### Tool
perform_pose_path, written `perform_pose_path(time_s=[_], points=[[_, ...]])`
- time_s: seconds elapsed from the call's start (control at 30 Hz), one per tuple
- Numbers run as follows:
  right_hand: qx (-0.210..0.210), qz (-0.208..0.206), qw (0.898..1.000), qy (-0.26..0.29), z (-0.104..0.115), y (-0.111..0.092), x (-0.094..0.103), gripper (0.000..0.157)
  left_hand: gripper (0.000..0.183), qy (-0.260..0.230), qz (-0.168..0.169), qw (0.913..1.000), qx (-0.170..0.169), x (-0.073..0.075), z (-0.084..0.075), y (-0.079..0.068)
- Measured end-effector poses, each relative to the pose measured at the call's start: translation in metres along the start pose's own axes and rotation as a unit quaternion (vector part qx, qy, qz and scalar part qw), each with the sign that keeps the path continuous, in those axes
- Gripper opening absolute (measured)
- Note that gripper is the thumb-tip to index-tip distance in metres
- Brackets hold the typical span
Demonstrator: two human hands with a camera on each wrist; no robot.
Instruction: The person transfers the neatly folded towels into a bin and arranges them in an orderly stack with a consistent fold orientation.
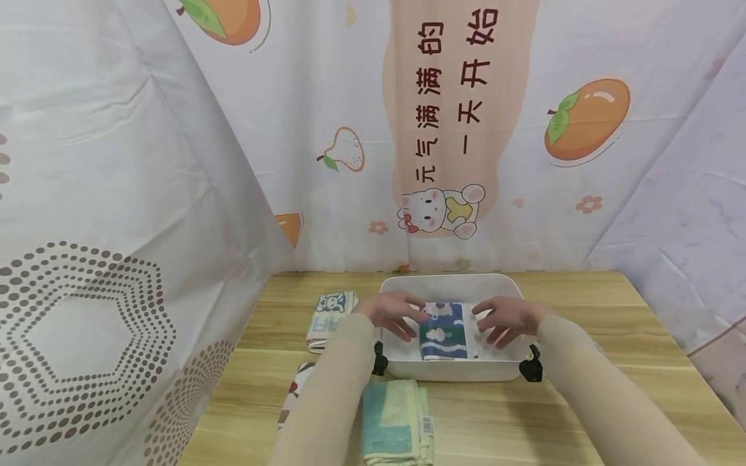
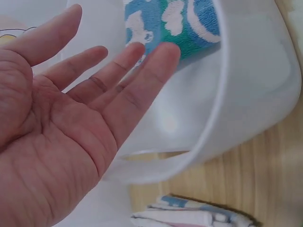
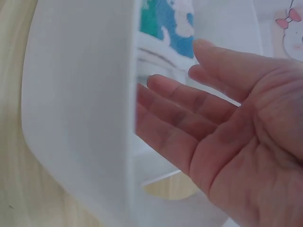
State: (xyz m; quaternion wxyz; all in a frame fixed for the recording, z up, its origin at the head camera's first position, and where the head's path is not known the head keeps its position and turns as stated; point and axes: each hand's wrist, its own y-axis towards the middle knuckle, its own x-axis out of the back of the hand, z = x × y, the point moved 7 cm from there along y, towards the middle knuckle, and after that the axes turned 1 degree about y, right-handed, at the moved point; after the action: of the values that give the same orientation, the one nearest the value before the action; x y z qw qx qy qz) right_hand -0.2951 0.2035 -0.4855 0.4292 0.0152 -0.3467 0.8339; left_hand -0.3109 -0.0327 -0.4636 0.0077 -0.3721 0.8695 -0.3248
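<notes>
A folded blue, green and white patterned towel [image 1: 444, 333] lies inside a white plastic bin [image 1: 454, 370]. On its left side my left hand [image 1: 393, 312] hangs over the bin with fingers spread and relaxed, holding nothing. My right hand [image 1: 506, 318] is over the bin's right part, fingers loosely bent and nothing in them. The left wrist view has the left palm [image 2: 61, 127] facing up, its fingertips overlapping the edge of the towel [image 2: 175, 23]. In the right wrist view the right fingers [image 3: 180, 106] reach past the bin's rim, just below the towel [image 3: 168, 28].
Left of the bin lies a folded white and blue towel [image 1: 332, 317] with a bear print. Nearer me are a folded yellow and teal towel [image 1: 390, 421] and a brown-and-white one [image 1: 296, 391], partly behind my left sleeve. A printed curtain [image 1: 338, 213] hangs behind the wooden table [image 1: 612, 336].
</notes>
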Motion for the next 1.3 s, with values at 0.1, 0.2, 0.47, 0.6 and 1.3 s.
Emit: perform_pose_path(time_s=[0.1,0.2,0.47,0.6,1.3], points=[[0.016,-0.002,1.0,-0.001,0.005,-0.004,0.001,0.057,0.064,-0.005,0.005,0.9998,-0.017,0.004,0.001,-0.004],[0.032,-0.009,0.999,0.007,0.008,-0.008,0.002,0.057,0.062,0.002,0.008,0.9993,-0.036,0.007,0.001,-0.01],[0.074,-0.007,0.996,0.039,0.01,-0.018,0.001,0.061,0.049,-0.002,0.006,0.9969,-0.078,0.015,0.003,-0.039],[0.096,-0.006,0.994,0.057,0.011,-0.023,-0.001,0.06,0.048,-0.016,0.006,0.9961,-0.086,0.016,0.006,-0.052],[0.16,0.035,0.978,0.131,0.018,-0.058,-0.029,0.054,0.04,-0.068,0.004,0.9938,-0.088,0.009,0.054,-0.112]])
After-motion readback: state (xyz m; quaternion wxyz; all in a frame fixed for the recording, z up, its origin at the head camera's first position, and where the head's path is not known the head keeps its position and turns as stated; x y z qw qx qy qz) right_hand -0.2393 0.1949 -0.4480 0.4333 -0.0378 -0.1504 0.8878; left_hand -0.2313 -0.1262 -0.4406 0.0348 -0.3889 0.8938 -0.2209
